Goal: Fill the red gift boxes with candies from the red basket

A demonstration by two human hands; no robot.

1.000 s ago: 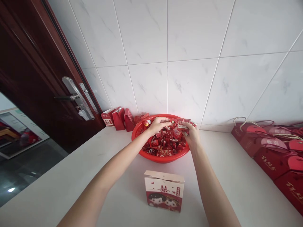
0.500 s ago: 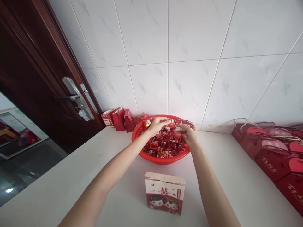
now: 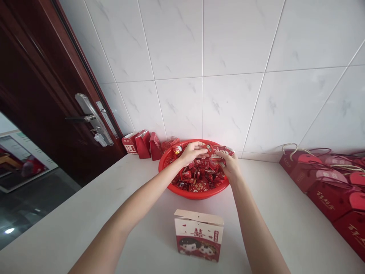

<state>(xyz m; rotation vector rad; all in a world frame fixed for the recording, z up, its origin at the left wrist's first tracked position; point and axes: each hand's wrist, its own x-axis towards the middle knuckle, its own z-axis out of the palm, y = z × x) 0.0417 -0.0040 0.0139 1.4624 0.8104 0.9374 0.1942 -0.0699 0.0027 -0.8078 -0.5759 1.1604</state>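
Observation:
Over a red plastic basket (image 3: 196, 196) full of red-wrapped candies (image 3: 199, 175), both of my hands are close together. My left hand (image 3: 191, 153) is closed, pinching a small red candy packet (image 3: 209, 148) between thumb and fingers. Fingers of my right hand (image 3: 230, 163) are wrapped on red-and-white candy packets (image 3: 224, 151) at the basket's right rim; their number I cannot tell. In front of the basket stands a cream-and-red gift box (image 3: 199, 236) printed with two cartoon faces, its top flap slightly raised.
Small red boxes (image 3: 143, 144) stand against the tiled wall (image 3: 228, 99), left of the basket. Several dark red gift boxes with rope handles (image 3: 322, 194) line the right side of the white table (image 3: 137, 213). A dark wooden door (image 3: 54, 76) is at the left.
My left hand has taken hold of a small red packet and its fingers have curled in around it. My right hand stays nearly in place.

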